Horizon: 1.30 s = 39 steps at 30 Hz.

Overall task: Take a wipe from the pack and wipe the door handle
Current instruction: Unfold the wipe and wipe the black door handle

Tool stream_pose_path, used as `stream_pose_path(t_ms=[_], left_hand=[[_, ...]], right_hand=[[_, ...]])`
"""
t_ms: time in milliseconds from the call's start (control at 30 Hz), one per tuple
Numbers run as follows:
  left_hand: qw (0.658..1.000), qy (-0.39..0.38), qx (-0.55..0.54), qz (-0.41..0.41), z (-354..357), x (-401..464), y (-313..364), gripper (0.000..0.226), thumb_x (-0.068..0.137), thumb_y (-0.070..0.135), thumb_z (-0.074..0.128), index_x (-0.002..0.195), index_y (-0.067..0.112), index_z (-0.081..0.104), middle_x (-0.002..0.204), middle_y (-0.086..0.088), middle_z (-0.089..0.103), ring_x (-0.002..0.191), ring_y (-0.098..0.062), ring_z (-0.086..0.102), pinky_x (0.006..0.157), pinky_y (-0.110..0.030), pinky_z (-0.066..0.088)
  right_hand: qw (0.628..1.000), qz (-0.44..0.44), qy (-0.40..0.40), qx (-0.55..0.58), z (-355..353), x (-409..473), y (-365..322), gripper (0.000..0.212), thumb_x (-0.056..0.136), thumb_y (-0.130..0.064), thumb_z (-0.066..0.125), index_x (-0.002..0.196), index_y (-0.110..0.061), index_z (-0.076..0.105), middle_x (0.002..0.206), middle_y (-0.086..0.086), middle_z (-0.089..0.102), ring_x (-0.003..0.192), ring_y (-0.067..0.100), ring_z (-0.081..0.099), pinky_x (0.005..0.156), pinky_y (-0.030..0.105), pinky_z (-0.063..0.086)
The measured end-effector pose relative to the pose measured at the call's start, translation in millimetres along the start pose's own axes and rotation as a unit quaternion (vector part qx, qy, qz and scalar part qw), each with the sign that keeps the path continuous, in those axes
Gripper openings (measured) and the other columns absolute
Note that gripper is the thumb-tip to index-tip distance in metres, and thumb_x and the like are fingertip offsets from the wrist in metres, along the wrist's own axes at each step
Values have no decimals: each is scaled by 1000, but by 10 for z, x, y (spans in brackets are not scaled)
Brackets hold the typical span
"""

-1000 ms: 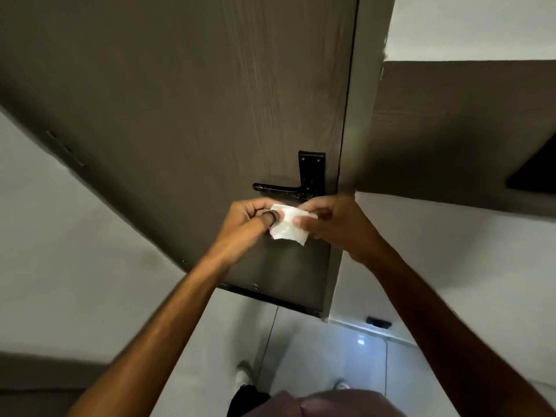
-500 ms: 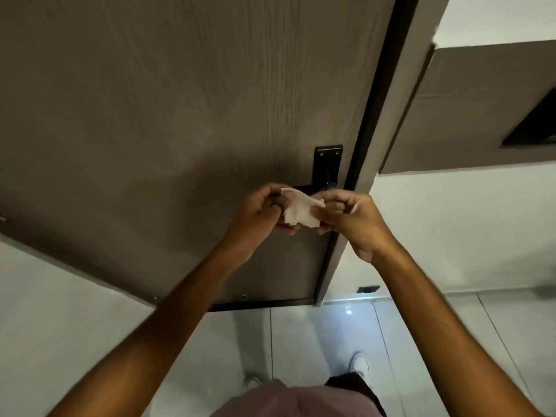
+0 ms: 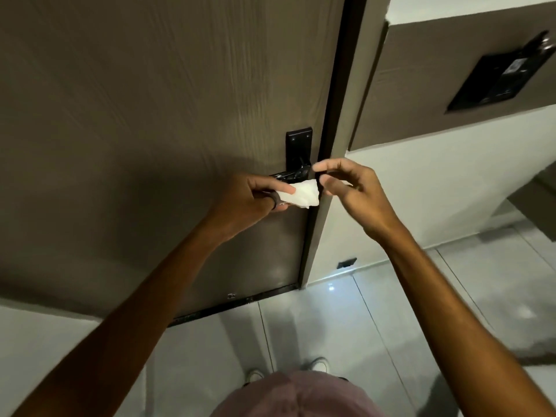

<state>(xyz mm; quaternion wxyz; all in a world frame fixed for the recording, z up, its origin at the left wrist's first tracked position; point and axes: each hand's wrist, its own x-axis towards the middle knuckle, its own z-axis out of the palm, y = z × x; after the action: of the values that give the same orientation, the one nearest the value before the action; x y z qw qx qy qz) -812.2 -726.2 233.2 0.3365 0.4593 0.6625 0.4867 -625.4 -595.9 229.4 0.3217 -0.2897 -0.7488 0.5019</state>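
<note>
Holding the small folded white wipe [image 3: 304, 193] pinched in the left hand [image 3: 255, 200] makes sense here — thumb on top, fingers curled underneath, so a clean padded edge sticks out to the right, toward the hardware. That wad sits just below and in front of the black metal lever door handle [image 3: 293, 175], near it, though I honestly can't tell whether it's touching yet. Most of the lever is hidden behind the hands; only the part next to the black rectangular backplate [image 3: 298, 149] shows.

The right hand [image 3: 358, 191] holds nothing. Its fingers are loosely curled and apart, thumb and index tip hovering by the edge of the dark wood-grain door [image 3: 165, 115], right where the lever meets the plate. My guess is it's there to steady the handle or shape the wipe, leaving the left to do the rubbing.

No wipe pack anywhere in view, so the taking part looks done and the wiping itself is what's left. Next move probably needs the wipe wrapped over the lever and dragged along its length — grip firm enough that the wad doesn't slip out. One thing to watch: pressing down on a lever may unlatch the door, so light pressure seems smart.
</note>
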Motion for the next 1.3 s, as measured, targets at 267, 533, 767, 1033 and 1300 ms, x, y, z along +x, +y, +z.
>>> stream_pose_path(t_ms=[267,533,767,1033,1300], left_hand=[[982,-49,-138,-118,34,140,143,45,78,7,47,113,-1,75,109,-23,79,106,-33,77,88,-32,64],[979,-105,-15,-171,-5,192,311,43,101,17,36,129,5,67,114,-19,79,100,-31,78,82,-42,65],[794,-4,538,282,-370,501,364,50,102,37,44,147,18,56,155,-11,54,152,-30,38,122,-49,35],[465,-6,777,426,-869,1036,284,69,106,43,36,167,23,9,176,-11,3,161,-36,2,128,-59,-1],[435,-10,772,463,-917,1093,261,72,103,44,40,166,23,13,175,-13,0,161,-38,-1,128,-61,3]], right_hand=[[914,-279,39,-293,333,-192,314,48,87,-29,80,129,-12,66,125,8,69,111,24,63,91,25,52],[919,-252,112,-283,462,-263,591,37,87,-3,76,123,-10,72,121,11,75,103,28,73,91,31,57],[948,-29,317,-6,628,-117,722,26,89,-4,73,112,-15,79,100,-7,76,91,10,73,80,17,60],[898,-3,440,6,1052,271,619,32,89,6,61,112,-8,78,105,7,77,95,18,69,87,24,57],[860,2,510,13,1718,338,577,29,92,4,59,117,-1,73,99,5,68,86,16,64,74,16,57]])
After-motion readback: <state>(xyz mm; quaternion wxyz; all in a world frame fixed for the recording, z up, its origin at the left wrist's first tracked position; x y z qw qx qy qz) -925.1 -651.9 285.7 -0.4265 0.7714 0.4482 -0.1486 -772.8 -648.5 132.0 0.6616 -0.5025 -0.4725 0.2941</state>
